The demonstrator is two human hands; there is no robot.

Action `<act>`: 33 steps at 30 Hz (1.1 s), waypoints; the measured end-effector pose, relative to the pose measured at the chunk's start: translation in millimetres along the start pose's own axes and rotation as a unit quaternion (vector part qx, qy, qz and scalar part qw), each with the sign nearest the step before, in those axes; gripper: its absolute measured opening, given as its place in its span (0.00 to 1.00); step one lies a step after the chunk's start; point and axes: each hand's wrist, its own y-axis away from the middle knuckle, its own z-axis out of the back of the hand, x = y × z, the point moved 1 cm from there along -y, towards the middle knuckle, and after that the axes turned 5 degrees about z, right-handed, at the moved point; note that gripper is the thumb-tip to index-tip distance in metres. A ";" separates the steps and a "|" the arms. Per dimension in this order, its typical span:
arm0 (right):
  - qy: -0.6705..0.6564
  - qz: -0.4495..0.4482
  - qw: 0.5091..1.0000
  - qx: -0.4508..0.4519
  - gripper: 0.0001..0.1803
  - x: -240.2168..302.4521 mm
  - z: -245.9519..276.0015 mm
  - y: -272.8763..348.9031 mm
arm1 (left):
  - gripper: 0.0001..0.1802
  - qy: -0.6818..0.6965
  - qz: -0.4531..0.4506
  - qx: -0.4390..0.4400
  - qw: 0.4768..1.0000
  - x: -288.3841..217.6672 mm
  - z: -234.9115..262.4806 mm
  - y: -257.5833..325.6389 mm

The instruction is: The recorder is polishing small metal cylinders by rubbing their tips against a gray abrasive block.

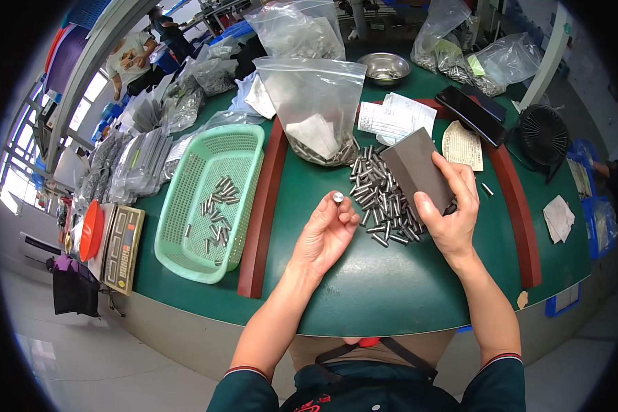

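Note:
My left hand (pixel 326 237) is closed, with a small metal pin (pixel 338 197) pinched between thumb and fingertips, its round shiny end turned up. In my right hand (pixel 456 213) is a flat, dark grey-brown rectangular slab (pixel 413 163), tilted, gripped at its near right edge. Just below and left of the slab spreads a pile of short metal pins (pixel 374 196) on the green table, partly hidden by the slab and right hand. To the left, a light green plastic basket (pixel 168 237) holds more such pins (pixel 220 199).
A zip bag (pixel 316 89) of metal parts stands behind the pile. Dark red bars (pixel 262 226) border the work area. A steel bowl (pixel 383 67), papers (pixel 398 115), phone (pixel 470 115) and black fan (pixel 542 137) lie beyond. A scale (pixel 123 250) is left of the basket.

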 end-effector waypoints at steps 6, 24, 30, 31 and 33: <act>0.009 0.010 1.000 0.011 0.32 -0.4 -1.4 1.2 | 0.10 0.013 0.003 -0.017 1.000 1.1 -0.5 0.9; 0.018 0.012 1.000 0.014 0.33 0.5 -1.1 0.6 | 0.09 0.039 0.034 -0.087 0.995 3.5 -4.2 1.9; 0.027 0.013 0.999 0.013 0.32 -1.6 0.4 -0.3 | 0.09 0.007 0.055 -0.092 0.994 4.5 -1.3 3.3; 0.023 0.008 1.000 0.013 0.32 -0.9 0.7 -0.8 | 0.09 0.004 0.068 -0.111 0.991 4.7 -1.0 4.1; 0.020 0.002 1.000 0.014 0.32 -1.1 0.7 -1.1 | 0.10 0.003 0.082 -0.129 0.988 4.6 -0.1 5.3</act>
